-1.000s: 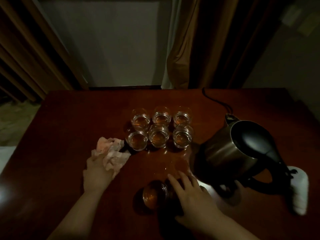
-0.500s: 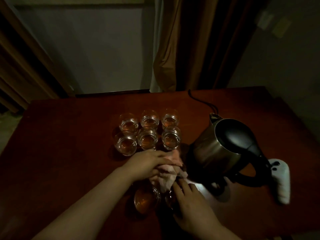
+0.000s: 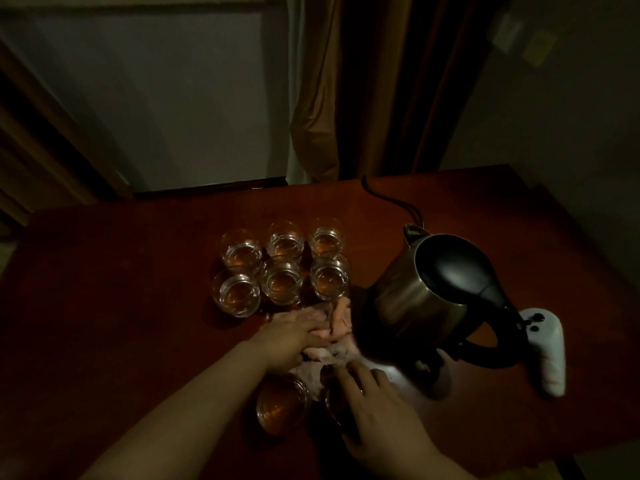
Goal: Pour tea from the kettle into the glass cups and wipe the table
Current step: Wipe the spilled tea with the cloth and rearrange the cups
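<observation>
Several glass cups (image 3: 281, 279) with amber tea stand in two rows at the middle of the dark red table (image 3: 104, 306). A steel kettle (image 3: 429, 292) with a black lid and handle stands right of them. My left hand (image 3: 294, 332) presses flat on a pale pink cloth (image 3: 337, 320) between the cups and the kettle. Near the front edge stands another filled cup (image 3: 282, 405). My right hand (image 3: 377, 410) rests over a second near cup (image 3: 334, 403), mostly hiding it; whether it grips the cup is unclear.
A white controller (image 3: 549, 355) lies right of the kettle near the table's right edge. A black cord (image 3: 388, 199) runs from the kettle to the back edge. Brown curtains (image 3: 363, 98) hang behind the table.
My left hand has slid the cloth from the left of the cups rightwards to the spot beside the kettle. My right hand has stayed by the near cups.
</observation>
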Demonstrator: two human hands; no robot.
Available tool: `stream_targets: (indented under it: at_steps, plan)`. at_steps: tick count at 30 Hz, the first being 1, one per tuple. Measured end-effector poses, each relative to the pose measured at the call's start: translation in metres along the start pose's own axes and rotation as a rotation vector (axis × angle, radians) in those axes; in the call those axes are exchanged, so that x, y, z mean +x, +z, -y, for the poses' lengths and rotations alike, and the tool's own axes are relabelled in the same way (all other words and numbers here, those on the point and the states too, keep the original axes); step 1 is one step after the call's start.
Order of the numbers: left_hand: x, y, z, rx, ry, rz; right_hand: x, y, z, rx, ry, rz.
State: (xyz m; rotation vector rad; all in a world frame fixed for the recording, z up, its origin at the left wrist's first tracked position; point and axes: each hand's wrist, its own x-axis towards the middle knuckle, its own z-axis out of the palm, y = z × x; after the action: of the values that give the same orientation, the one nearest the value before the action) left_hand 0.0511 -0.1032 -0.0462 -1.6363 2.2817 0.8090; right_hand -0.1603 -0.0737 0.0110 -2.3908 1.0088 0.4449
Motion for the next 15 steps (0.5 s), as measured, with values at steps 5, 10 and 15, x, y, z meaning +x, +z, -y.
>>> stream_targets:
  at_steps: [5, 10, 15]
  plan:
    - [-0.029, 0.010, 0.022, -0.083, -0.113, -0.001, -0.002, 0.005, -0.002, 0.016, 0.007, -0.038]
    - [-0.065, 0.026, 0.033, -0.161, -0.240, -0.096, -0.002, 0.012, -0.004, 0.101, 0.041, -0.085]
    - [-0.101, 0.049, 0.031, -0.334, -0.409, -0.253, 0.002, 0.002, -0.003, 0.198, 0.062, -0.196]
